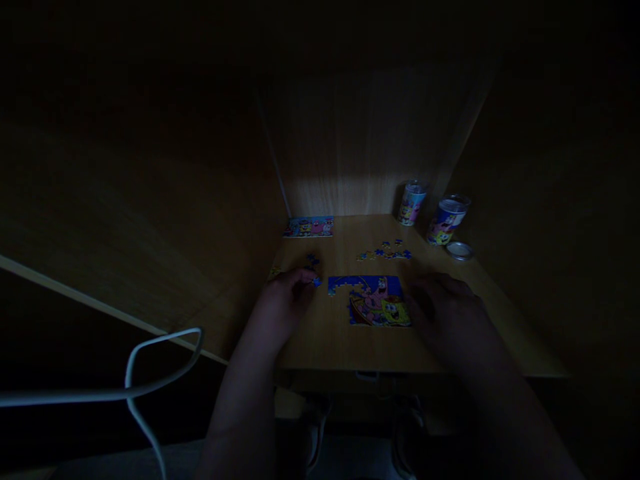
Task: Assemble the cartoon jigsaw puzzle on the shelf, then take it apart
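My left hand pinches a small blue jigsaw piece just left of the partly joined puzzle. That puzzle lies flat on the wooden surface, showing a pink and a yellow cartoon figure on blue, with a gap in its lower left part. Beside its right edge rests my right hand, fingers loosely bent and a little apart, holding nothing that I can see. Loose dark blue pieces lie beyond my left hand. Several more loose pieces are spread behind the puzzle. The light is very dim.
A second, joined cartoon puzzle lies at the back left. Two printed cans, a smaller one and a larger one, stand at the back right near a round lid. Wooden panels enclose the surface. A white cable loops at the lower left.
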`<state>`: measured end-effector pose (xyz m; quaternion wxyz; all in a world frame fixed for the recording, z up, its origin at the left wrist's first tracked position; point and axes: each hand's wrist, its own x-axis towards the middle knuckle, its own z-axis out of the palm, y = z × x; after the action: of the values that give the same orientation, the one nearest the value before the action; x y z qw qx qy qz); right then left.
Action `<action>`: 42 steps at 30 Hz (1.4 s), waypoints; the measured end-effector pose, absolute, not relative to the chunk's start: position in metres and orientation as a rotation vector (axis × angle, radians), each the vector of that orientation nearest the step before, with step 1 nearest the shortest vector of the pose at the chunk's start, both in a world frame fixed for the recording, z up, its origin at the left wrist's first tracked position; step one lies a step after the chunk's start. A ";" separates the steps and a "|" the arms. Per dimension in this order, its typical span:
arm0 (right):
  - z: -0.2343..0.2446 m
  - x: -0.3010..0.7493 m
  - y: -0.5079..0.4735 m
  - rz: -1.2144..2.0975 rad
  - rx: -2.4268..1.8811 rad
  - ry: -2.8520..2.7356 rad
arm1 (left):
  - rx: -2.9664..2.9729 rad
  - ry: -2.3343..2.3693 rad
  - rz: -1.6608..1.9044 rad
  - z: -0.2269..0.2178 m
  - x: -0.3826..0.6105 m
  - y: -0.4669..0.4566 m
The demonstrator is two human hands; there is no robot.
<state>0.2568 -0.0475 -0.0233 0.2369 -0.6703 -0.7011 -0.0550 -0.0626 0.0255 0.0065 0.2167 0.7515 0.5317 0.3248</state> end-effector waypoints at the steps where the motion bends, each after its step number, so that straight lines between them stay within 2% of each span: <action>1: -0.023 0.257 -0.047 -0.147 -1.844 -1.919 | 2.100 1.511 0.899 0.005 -0.063 0.026; 21: -0.024 0.257 -0.047 -0.121 -1.846 -1.912 | 2.364 2.035 0.786 -0.009 -0.073 0.037; 31: -0.018 0.254 -0.048 -0.125 -1.843 -1.901 | 2.494 1.667 0.774 -0.008 -0.068 0.037; 42: -0.021 0.255 -0.047 -0.131 -1.821 -1.896 | 2.495 1.616 0.803 -0.010 -0.065 0.038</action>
<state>0.2551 -0.0474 -0.0211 0.2520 -0.6695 -0.6971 -0.0483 -0.0650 0.0382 -0.0095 0.0310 0.8099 0.5245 0.2607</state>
